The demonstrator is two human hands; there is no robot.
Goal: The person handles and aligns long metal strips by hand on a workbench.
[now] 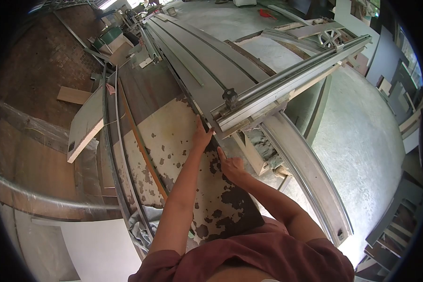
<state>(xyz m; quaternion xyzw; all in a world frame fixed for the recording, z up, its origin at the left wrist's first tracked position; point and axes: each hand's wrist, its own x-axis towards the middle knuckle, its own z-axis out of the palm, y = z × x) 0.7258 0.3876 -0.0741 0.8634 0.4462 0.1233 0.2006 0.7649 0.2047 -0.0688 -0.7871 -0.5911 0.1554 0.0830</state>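
My left hand (202, 137) rests at the right edge of a worn machine table (167, 136) with peeling paint. Its fingers and thumb close about a narrow dark strip (215, 142) along that edge, beside the grey sliding table (197, 96) of a panel saw. Nearer to me, my right hand (233, 169) is at the same strip, its index finger stretched forward along it and the other fingers curled. What lies under the curled fingers is hidden. The end of an aluminium crosscut fence (268, 101) with a black knob (230, 97) sits just beyond both hands.
A curved metal support arm (310, 174) extends at my right above the concrete floor (362, 141). Left of the table, a pale board (86, 124) leans near a long metal rail (120, 155). Several panels (395, 84) stand along the right side. A grey cloth (145, 225) hangs near my left elbow.
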